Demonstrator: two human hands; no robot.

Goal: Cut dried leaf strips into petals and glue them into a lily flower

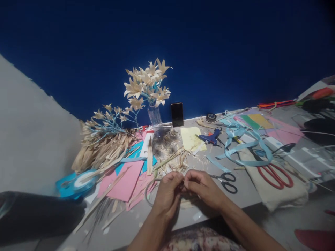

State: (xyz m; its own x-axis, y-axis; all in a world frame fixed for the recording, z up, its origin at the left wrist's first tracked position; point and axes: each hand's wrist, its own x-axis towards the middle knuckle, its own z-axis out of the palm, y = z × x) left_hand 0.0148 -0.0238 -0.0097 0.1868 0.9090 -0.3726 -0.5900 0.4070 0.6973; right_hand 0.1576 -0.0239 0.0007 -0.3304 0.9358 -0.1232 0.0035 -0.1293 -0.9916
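Note:
My left hand (169,191) and my right hand (200,186) meet over the near edge of the table, fingertips pinched together. Whatever sits between the fingers is too small and hidden to make out. Just right of my right hand lie scissors with black handles (228,182). Beyond both hands is a litter of pale dried husk scraps (178,162). A thin hoop-like wire or strip (147,195) curves out beside my left hand. Farther back, cream handmade flowers (148,83) on light-blue stems stand in a clear vase (155,118).
Pink paper sheets (128,183) and a bundle of dried husks (101,153) lie left. A blue glue gun (211,136) rests on yellow paper (190,137). Right are coiled blue ribbon (247,162), red-handled scissors (277,177) on a cloth bag (285,197). A phone (177,115) leans upright against the wall.

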